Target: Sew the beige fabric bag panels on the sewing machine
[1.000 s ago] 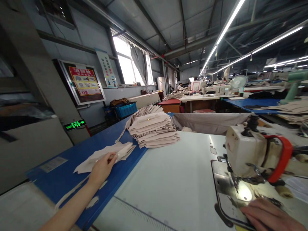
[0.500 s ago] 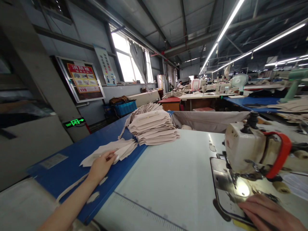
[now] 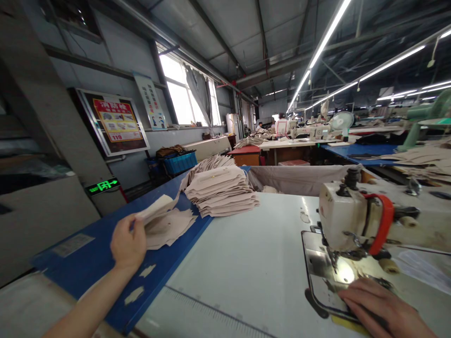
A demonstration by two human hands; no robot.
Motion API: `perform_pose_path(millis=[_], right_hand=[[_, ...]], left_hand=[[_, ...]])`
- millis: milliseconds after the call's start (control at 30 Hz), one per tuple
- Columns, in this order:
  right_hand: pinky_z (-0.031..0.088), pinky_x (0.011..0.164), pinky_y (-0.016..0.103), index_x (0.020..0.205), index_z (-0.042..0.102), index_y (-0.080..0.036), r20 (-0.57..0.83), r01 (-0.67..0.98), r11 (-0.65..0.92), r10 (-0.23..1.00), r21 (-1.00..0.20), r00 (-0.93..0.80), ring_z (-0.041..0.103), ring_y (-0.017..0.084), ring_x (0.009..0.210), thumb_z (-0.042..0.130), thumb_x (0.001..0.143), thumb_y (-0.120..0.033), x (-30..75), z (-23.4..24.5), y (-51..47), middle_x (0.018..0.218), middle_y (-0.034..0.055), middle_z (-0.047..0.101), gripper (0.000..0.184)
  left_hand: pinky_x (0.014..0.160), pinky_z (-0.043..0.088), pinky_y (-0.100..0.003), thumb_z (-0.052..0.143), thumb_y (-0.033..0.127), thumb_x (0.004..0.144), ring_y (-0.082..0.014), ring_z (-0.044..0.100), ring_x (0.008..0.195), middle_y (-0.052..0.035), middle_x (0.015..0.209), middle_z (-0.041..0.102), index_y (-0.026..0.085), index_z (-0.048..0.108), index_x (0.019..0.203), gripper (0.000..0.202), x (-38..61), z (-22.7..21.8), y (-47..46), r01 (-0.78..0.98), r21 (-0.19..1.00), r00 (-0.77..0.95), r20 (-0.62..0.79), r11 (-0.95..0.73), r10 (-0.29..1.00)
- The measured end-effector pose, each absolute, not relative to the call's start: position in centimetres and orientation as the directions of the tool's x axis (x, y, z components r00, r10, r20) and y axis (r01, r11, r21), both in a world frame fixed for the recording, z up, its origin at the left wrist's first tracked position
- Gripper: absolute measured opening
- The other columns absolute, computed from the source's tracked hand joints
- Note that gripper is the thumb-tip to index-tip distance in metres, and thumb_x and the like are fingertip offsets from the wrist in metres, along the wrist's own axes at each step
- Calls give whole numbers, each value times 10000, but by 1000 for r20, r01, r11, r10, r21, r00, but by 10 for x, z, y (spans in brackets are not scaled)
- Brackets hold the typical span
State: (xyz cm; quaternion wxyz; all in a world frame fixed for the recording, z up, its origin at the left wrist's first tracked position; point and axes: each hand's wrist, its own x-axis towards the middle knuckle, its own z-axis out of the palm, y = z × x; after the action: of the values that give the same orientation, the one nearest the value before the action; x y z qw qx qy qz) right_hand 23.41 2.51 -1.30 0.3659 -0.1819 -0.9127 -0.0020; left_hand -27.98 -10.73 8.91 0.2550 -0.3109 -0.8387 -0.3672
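Note:
My left hand (image 3: pixel 128 241) is closed on the edge of a beige fabric piece (image 3: pixel 157 209), which is raised and folded over a small pile of cut pieces (image 3: pixel 172 230) on the blue tabletop. Beside that pile stands a taller stack of beige fabric pieces (image 3: pixel 221 190). My right hand (image 3: pixel 384 305) rests at the metal plate of a sewing machine (image 3: pixel 340 216), just below its lit needle area. Its fingers are bent and pressed together; a dark strip shows beneath them, too unclear to name.
The blue tabletop (image 3: pixel 91 263) adjoins the pale machine table (image 3: pixel 225 263), which has a ruler scale (image 3: pixel 211 307) along its front. Behind the table hangs a cloth-lined trough (image 3: pixel 303 178). A blue crate (image 3: pixel 179 162) stands by the wall. Fabric scraps (image 3: pixel 134 295) lie near my left forearm.
My left hand has moved left and lifted the top fabric piece by its edge, folding it up off the pile. My right hand stays by the machine plate. The view has shifted slightly.

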Motion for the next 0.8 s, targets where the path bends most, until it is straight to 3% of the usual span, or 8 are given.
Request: perform_pose_path(millis=[100,200,300,400,467,567,667,800], right_hand=[[565,720,192,983,671,-275,605,349,907,418,-236,-678,715,152,820,505,962,-237,235,-18,22,910,19,733,171],[547,715,236,978,676,-266,509,375,862,505,-342,-697,687,160,824,472,989,-264,235,-19,19,913,33,711,205],[513,708,278,919,676,-236,419,410,810,573,-419,-704,648,171,800,417,1008,-266,233,-14,15,866,45,679,275],[481,737,305,910,676,-209,388,434,779,610,-452,-691,621,186,821,404,1001,-239,233,-8,15,858,58,661,289],[463,746,304,913,679,-199,394,443,766,627,-465,-672,612,191,833,418,990,-223,234,-5,17,851,61,658,272],[440,731,284,880,678,-194,427,452,765,636,-459,-643,599,184,814,444,973,-208,236,-5,21,808,54,647,253],[420,712,260,820,667,-190,456,478,771,635,-420,-623,591,171,787,473,957,-187,235,-5,22,765,45,630,237],[416,740,253,763,648,-182,409,532,787,617,-313,-672,589,167,796,518,932,-171,235,5,17,764,37,640,214]], left_hand=[[1033,423,-481,257,412,944,-333,551,1205,-182,1245,600,85,550,1115,471,-261,117,-108,800,386,-565,743,460,358],[1055,434,-372,363,477,915,-254,610,1147,-97,1180,674,175,615,951,395,-223,122,-104,929,231,-360,749,290,556],[930,540,-326,402,416,921,-220,696,997,-80,1082,737,206,660,919,333,-160,91,-99,998,65,-51,616,14,786],[869,574,-276,407,275,943,-182,719,954,-41,1058,756,230,688,970,286,-87,46,-96,969,63,191,431,-240,882],[863,581,-274,420,204,929,-174,723,922,-22,991,765,235,698,927,279,-46,26,-94,929,89,308,348,-359,885],[884,579,-277,414,209,946,-175,717,955,-30,1005,763,223,708,949,294,-14,18,-86,891,94,391,341,-444,855],[903,566,-249,383,274,984,-155,707,1010,-23,1136,739,247,713,1043,337,-18,19,-70,877,87,409,384,-473,828],[1010,516,-374,447,456,955,-252,616,1204,-57,1382,591,259,642,1285,432,-49,0,-46,889,-34,434,380,-457,817]])
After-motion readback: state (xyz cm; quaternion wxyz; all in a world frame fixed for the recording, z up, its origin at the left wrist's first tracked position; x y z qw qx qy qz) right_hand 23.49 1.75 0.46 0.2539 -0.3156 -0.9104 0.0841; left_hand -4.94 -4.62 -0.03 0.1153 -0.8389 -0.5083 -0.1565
